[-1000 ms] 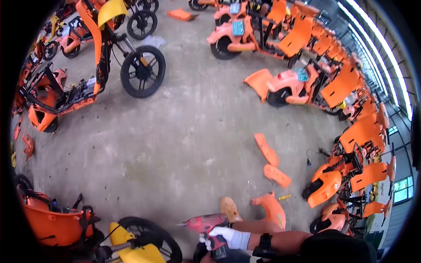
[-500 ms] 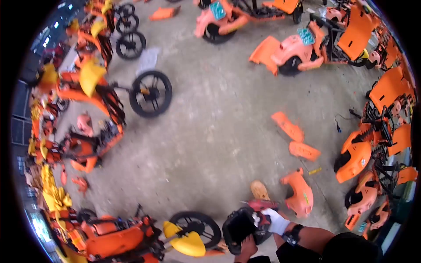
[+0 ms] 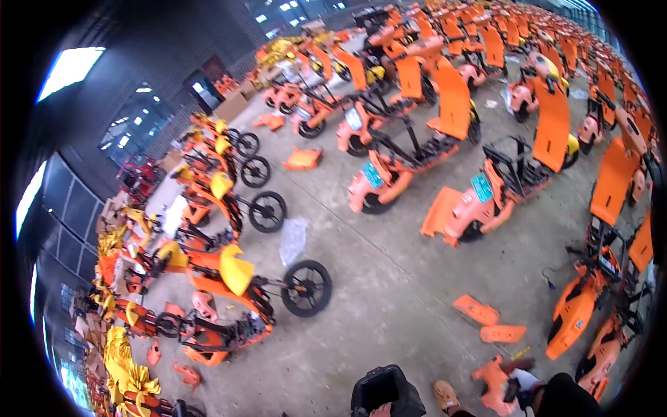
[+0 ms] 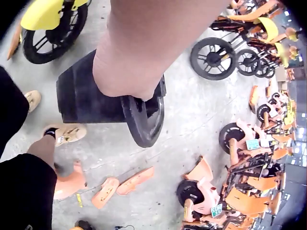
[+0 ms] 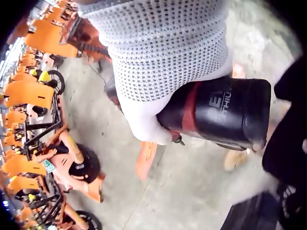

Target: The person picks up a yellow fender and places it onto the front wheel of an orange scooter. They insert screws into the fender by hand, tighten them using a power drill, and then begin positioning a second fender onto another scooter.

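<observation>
My bare left hand point(image 4: 127, 81) grips a black plastic bin point(image 4: 76, 93) by its rim; the fingertips are hidden behind the wrist in the left wrist view. In the head view the open mouth of the bin point(image 3: 386, 384) faces up, at the bottom middle. On my right hand point(image 5: 158, 81) is a white mesh glove, and it grips a cordless drill point(image 5: 225, 112), whose black and red battery end fills the right wrist view. Near the gloved hand in the head view, a curved orange plastic cover point(image 3: 490, 386) lies on the concrete floor.
Two narrow orange panels point(image 3: 476, 310) lie on the floor ahead to the right. Partly stripped orange scooters point(image 3: 479, 208) stand in rows at the back and right. More, with yellow fenders point(image 3: 237, 271) and black wheels point(image 3: 306, 288), stand left. Clear plastic sheet point(image 3: 294, 241) lies between.
The head view has tilted up and turned, showing the walls and far rows. The black bin in my left hand has come into fuller view, and the gloved hand with the drill is lower right.
</observation>
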